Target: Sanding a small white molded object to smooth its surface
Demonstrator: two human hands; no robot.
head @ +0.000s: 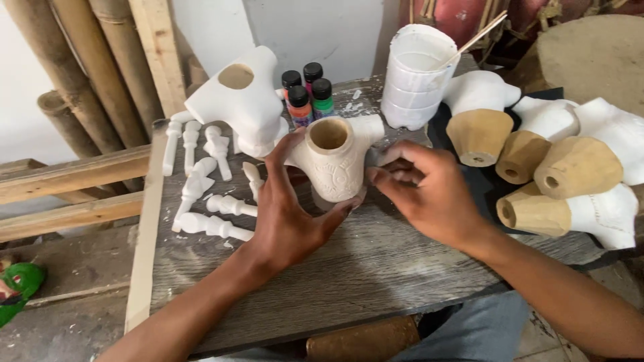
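Weathered grey table stands beside bamboo poles.

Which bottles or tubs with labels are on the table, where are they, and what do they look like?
Paint bottles: four small ones with black caps, clustered at the back of the table behind the carved torso piece that the left hand holds; orange, green, pink-red paint; labels too small to make out.
White plastic tub: back right, tall, ribbed, paint-smeared, a stick leaning inside; no label visible.
No signs or screens in view.
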